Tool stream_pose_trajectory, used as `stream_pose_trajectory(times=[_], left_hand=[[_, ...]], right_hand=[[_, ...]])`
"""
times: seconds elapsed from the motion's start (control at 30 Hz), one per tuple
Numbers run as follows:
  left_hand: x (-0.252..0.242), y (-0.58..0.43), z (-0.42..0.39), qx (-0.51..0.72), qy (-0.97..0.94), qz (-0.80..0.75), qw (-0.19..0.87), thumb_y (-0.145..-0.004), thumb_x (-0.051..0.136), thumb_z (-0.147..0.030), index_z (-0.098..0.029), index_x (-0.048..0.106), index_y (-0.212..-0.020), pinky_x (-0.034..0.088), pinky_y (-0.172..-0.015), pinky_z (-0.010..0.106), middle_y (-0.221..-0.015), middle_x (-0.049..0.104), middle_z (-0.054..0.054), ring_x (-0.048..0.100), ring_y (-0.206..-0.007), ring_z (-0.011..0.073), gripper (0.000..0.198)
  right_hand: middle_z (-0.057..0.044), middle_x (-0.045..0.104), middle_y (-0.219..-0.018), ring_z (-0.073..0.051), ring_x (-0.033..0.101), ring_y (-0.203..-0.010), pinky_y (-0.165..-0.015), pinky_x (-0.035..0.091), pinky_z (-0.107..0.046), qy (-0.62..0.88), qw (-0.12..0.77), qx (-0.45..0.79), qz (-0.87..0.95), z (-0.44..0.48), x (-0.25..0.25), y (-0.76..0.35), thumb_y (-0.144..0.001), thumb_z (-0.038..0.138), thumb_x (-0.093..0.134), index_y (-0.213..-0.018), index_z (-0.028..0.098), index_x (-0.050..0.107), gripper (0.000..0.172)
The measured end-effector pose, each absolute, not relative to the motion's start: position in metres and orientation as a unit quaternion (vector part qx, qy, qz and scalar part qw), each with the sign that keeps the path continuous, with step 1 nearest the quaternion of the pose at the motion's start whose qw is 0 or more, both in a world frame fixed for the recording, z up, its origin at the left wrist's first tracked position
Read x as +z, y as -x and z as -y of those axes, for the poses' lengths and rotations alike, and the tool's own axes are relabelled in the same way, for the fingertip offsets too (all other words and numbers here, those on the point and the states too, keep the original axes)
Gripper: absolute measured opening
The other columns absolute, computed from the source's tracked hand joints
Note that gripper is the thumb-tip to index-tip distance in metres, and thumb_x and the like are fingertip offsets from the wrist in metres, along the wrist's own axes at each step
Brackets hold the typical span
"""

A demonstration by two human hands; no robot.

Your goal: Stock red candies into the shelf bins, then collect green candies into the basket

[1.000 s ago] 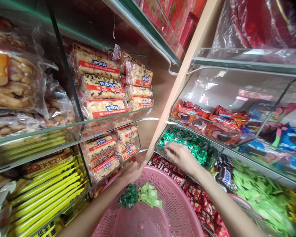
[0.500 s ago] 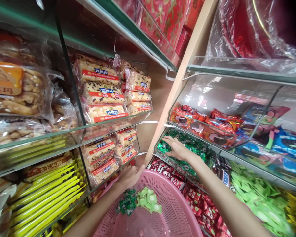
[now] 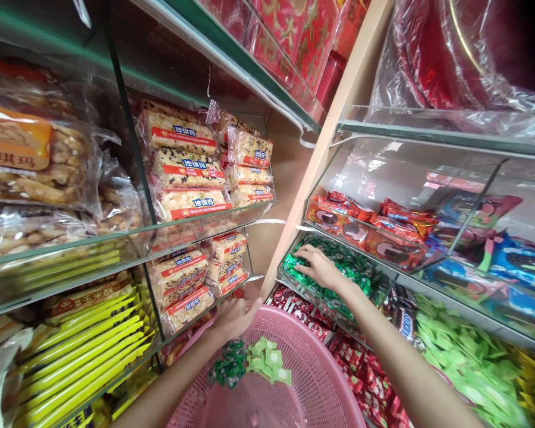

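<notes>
My left hand grips the far rim of a pink plastic basket. Inside the basket lie a small heap of dark green wrapped candies and a heap of light green packets. Over to the right, my right hand reaches into a glass compartment of shiny green wrapped candies. Its fingers are bent down and apart, touching the candies at the left end of the compartment. No candy shows clearly between the fingers.
Packaged snack bars stand on glass shelves at left, above yellow packets. A wooden post divides the shelves. Red packets lie beside the basket. Light green packets and red-orange packets fill compartments at right.
My right hand has moved slightly down and deeper among the green candies, its fingers more curled. My left hand stays on the basket rim.
</notes>
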State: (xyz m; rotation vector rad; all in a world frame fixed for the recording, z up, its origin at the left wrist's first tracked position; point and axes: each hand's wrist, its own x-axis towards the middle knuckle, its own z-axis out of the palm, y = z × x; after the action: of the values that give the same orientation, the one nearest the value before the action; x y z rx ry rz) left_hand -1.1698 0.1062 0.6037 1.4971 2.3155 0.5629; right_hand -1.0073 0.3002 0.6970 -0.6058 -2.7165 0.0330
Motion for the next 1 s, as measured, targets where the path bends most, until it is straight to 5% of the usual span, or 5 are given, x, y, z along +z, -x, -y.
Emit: stream_pose_trajectory(times=[0.37,0.7,1.0], left_hand=[[0.603,1.17,-0.108,0.198,-0.528,-0.809,0.167,-0.086,0.017,-0.061,-0.021,0.069,-0.097,0.039,-0.087,0.031,-0.104,0.069,0.011,0.06,-0.103,0.0246,0.066],[0.594,1.173,-0.113,0.199,-0.561,-0.79,0.143,-0.086,0.014,-0.062,-0.025,0.068,-0.097,0.042,-0.082,0.035,-0.096,0.071,0.01,0.062,-0.098,0.0268,0.067],[0.591,1.174,-0.114,0.202,-0.572,-0.783,0.137,-0.085,0.012,-0.064,-0.027,0.068,-0.098,0.043,-0.076,0.034,-0.094,0.071,0.009,0.063,-0.096,0.0281,0.069]], right_hand=[[-0.009,0.06,-0.1,-0.021,0.055,-0.094,-0.086,0.042,-0.037,0.196,0.238,0.022,0.951,-0.3,0.694,1.005,-0.085,0.03,0.051,-0.1,0.019,0.065,0.024],[-0.003,0.061,-0.073,-0.016,0.053,-0.066,-0.063,0.043,-0.028,0.301,0.35,0.259,0.848,-0.306,0.704,1.002,-0.076,0.052,0.053,-0.086,0.014,0.062,0.041],[-0.005,0.064,-0.093,-0.02,0.055,-0.092,-0.084,0.042,-0.034,0.326,0.391,0.25,0.824,-0.313,0.71,0.997,-0.078,0.044,0.049,-0.104,0.018,0.059,0.038]])
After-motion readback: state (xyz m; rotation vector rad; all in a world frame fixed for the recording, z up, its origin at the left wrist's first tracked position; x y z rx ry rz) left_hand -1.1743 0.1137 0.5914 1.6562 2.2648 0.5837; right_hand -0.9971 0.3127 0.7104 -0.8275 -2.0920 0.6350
